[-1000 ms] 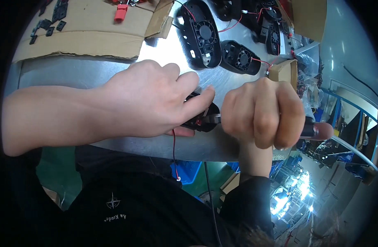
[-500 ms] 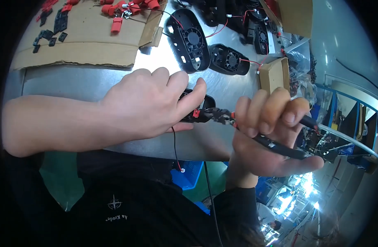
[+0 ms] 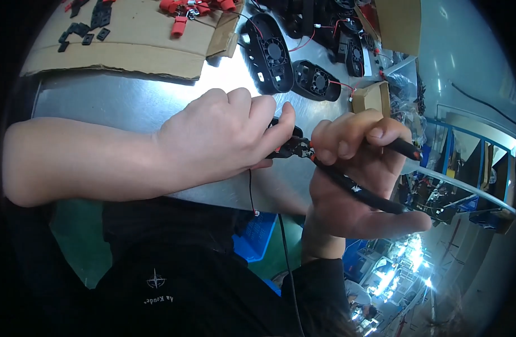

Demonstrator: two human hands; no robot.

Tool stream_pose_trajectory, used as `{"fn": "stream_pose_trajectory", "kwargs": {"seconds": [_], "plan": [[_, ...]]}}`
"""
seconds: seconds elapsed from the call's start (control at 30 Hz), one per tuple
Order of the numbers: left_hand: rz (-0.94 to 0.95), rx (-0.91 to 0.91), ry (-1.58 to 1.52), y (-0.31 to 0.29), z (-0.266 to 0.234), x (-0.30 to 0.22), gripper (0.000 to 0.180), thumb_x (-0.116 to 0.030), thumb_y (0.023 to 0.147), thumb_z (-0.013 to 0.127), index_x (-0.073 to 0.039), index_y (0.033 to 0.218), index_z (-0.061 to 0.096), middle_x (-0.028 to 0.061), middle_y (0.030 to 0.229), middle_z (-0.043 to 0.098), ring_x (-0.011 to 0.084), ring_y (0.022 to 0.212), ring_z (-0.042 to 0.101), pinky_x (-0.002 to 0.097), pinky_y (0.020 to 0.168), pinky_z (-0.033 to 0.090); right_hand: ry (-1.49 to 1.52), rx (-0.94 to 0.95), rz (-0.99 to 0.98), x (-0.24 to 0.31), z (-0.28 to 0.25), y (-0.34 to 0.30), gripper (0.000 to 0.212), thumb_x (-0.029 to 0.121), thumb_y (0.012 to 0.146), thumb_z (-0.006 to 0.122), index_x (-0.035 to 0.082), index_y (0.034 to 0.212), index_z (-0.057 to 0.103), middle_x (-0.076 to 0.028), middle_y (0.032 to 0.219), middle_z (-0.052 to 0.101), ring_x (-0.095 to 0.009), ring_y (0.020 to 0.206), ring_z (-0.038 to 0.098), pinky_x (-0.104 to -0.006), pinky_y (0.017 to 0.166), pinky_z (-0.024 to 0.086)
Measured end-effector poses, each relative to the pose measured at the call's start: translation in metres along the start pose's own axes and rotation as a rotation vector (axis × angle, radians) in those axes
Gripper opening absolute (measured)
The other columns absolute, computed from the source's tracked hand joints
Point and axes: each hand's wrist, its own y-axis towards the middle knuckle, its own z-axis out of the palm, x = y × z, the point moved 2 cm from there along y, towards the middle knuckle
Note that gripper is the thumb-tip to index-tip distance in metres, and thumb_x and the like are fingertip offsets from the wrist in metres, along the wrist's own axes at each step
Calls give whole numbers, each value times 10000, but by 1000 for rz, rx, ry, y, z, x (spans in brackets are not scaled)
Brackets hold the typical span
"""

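My left hand (image 3: pixel 224 129) is closed around a small black plastic housing (image 3: pixel 297 132), most of which its fingers hide. A bit of red shows beside the fingertips, too covered to make out. From below this hand hangs a thin dark wire (image 3: pixel 251 191) with a small white plug at its end. My right hand (image 3: pixel 348 168) grips a pair of pliers (image 3: pixel 356 192) with black and orange handles, spread apart across the palm. The metal jaws point left and meet the housing at my left fingers. What lies between the jaws is hidden.
Two black fan housings (image 3: pixel 269 53) (image 3: pixel 318 81) lie behind my hands on the metal table (image 3: pixel 117 98). At the back left, a cardboard sheet (image 3: pixel 151 50) bears red connectors (image 3: pixel 179 25) and small black parts (image 3: pixel 78 28). A small cardboard box (image 3: pixel 372 98) stands right; below is a blue crate (image 3: pixel 255 236).
My right hand and the pliers have moved left relative to my left hand, and the jaws sit closer in against the housing. The whole view has shifted slightly.
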Motion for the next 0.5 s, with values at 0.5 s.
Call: {"fn": "stream_pose_trajectory", "kwargs": {"seconds": [0.5], "plan": [[65, -70, -15, 4, 2, -2, 649, -527, 869, 784, -47, 1279, 635, 53, 869, 583, 161, 682, 654, 270, 509, 534, -137, -203, -490, -22, 27, -53, 810, 874, 908, 519, 77, 1024, 434, -108, 809, 526, -222, 648, 481, -380, 594, 408]]}}
